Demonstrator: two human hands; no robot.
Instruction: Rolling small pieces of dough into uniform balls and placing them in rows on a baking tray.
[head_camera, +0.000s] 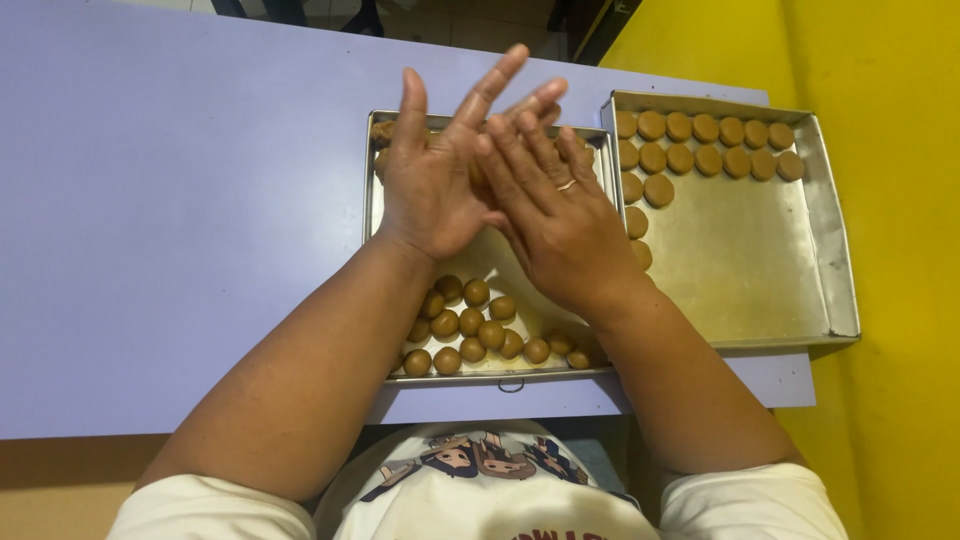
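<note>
My left hand (435, 180) and my right hand (555, 215) are pressed palm to palm above a metal tray (372, 215), fingers stretched out. A ring sits on one finger of the right hand. Whatever lies between the palms is hidden. Several small brown dough balls (470, 325) lie in the near part of that tray, just under my wrists. To the right stands a second metal tray (830, 240) holding several flattened brown dough discs (705, 145) in rows along its far edge and down its left side.
Both trays rest on a pale lilac table (170, 220), the right tray overhanging its right end. A yellow wall or surface (890, 60) runs along the right. The table's near edge lies close to my body.
</note>
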